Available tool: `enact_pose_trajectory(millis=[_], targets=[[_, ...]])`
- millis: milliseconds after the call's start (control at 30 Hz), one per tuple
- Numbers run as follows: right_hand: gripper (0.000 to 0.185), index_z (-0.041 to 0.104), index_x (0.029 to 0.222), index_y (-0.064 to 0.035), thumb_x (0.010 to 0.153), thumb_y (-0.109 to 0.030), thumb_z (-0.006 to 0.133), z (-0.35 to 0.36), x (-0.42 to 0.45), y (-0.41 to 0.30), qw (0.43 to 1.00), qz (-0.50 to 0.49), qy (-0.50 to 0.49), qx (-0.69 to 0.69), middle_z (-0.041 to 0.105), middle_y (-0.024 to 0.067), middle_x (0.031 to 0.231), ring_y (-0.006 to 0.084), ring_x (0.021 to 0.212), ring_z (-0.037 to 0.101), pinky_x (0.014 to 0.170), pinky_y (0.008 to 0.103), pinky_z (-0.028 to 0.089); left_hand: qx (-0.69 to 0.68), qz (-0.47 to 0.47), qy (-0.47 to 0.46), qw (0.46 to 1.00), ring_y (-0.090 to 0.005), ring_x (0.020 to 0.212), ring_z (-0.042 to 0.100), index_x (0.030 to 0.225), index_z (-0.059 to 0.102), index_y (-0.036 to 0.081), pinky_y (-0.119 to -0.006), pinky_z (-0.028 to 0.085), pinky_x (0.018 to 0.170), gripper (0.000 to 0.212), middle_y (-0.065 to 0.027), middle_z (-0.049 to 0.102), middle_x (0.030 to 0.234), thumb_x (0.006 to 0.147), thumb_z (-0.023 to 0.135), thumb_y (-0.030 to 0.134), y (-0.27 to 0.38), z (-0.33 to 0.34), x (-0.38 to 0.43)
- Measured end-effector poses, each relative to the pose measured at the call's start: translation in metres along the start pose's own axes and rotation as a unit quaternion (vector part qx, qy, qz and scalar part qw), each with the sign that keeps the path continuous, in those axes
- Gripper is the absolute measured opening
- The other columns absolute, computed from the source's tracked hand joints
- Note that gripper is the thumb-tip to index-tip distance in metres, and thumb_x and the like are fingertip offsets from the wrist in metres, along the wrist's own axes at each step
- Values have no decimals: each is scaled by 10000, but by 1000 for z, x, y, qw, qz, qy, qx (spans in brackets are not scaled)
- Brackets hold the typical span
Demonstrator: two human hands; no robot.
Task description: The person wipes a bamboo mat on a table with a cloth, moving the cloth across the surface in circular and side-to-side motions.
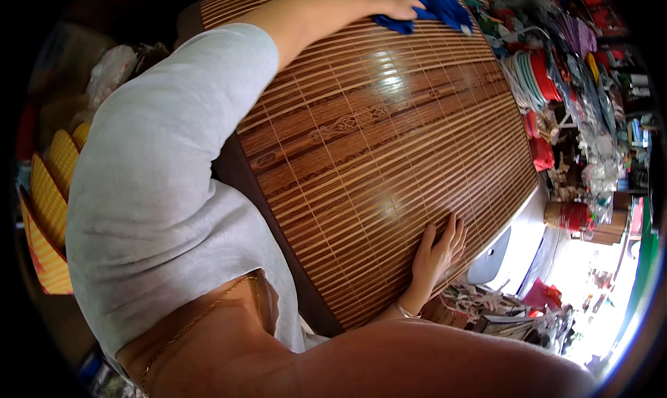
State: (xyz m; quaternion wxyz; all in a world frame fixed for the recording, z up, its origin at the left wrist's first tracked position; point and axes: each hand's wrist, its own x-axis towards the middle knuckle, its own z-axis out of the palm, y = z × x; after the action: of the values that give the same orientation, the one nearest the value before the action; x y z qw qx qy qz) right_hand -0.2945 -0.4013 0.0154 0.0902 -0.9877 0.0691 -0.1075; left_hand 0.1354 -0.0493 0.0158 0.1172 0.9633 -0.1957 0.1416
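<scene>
A glossy brown bamboo slat mat (396, 163) spreads before me, with a dark edge band (292, 257) on the side by my body. Thin threads cross its slats, and a band of scroll pattern runs along it. Stretched out to its upper end in the picture, my left hand (400, 3) grips a crumpled blue cloth (443, 4) against the slats. The fingertips are partly hidden in the cloth folds. My right hand (442, 249) lies palm down on the mat near its lower right edge, fingers apart and holding nothing. A bracelet (406, 311) circles the right wrist.
Mixed goods crowd the right side, among them coiled hoses (526, 80) and a red spool-like roll (568, 215). A grey panel with a hole (489, 260) is past the mat's lower right edge. Yellow woven items (49, 231) stand at the left, behind my shoulder.
</scene>
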Motion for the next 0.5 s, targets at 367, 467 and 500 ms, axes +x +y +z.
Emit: enact_pose_trajectory(millis=[367,467,500], targets=[[589,444,1445,-105,957,-425,527,5,14,-5,1000,-5,-11,5,371,183,1521,355,1452,245,1178,525,121,-33,72,-48,996,-284,1397,391,1414,519,241,-440,306,1149,562,-160,404,1514,866,481,359,113,38,5],[584,449,1440,-109,947,-408,544,-5,4,-8,1000,12,1,-2,373,178,1521,349,1453,245,1181,515,124,-87,206,-77,972,-299,1412,368,1411,525,203,-470,288,1154,559,-178,401,1512,867,487,326,199,29,-14],[584,449,1440,-109,947,-408,544,2,16,-8,1000,-14,-11,3,373,178,1521,349,1453,245,1181,515,124,-102,212,-72,969,-310,1412,364,1406,530,194,-480,285,1153,557,-184,401,1510,864,492,316,197,32,-32]])
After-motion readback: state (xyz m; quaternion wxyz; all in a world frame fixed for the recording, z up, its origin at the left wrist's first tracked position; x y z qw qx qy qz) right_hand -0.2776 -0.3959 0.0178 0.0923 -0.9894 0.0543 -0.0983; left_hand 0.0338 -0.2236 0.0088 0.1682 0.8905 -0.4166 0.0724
